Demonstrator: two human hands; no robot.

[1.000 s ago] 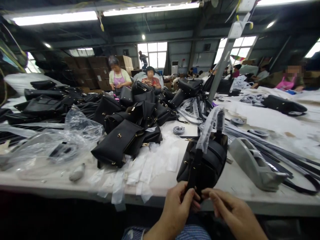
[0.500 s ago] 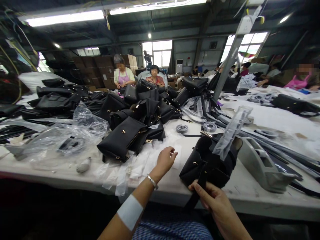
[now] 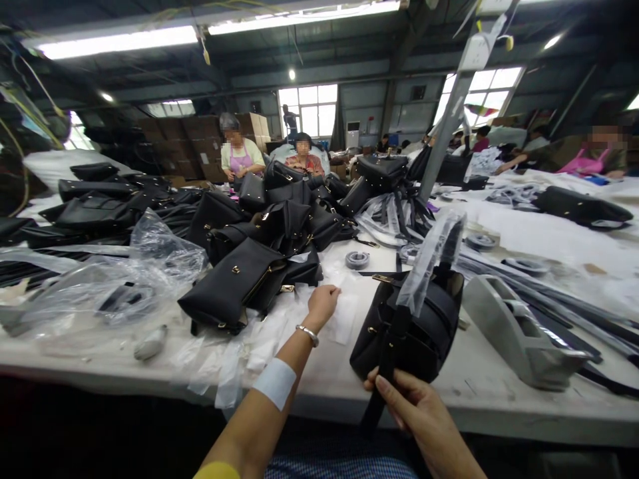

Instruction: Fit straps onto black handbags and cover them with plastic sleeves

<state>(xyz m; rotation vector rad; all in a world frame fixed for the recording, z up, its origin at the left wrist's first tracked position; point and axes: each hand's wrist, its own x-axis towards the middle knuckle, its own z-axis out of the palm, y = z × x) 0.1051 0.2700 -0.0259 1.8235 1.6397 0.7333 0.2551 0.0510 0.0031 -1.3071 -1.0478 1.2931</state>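
Note:
A small black bag (image 3: 422, 326) stands on the white table (image 3: 479, 389) in front of me, with a plastic-wrapped handle (image 3: 433, 256) sticking up from it. My right hand (image 3: 417, 407) pinches the bag's black strap (image 3: 387, 356) at the table's front edge. My left hand (image 3: 322, 305) reaches forward over loose clear plastic sleeves (image 3: 279, 332), its fingers curled onto one of them. A black flap bag (image 3: 229, 286) lies just left of that hand.
A heap of black bags (image 3: 279, 213) and crumpled plastic wrap (image 3: 124, 279) cover the left and middle. A grey tape dispenser (image 3: 519, 329) sits right of the bag, tape rolls (image 3: 357, 259) behind. Black straps (image 3: 564, 293) run along the right. Other people work at the far end.
My left hand let go of the strap and reached forward-left onto the plastic sleeves, fingers now curled. The bag tipped over and stands upright again. My right hand stays on the strap.

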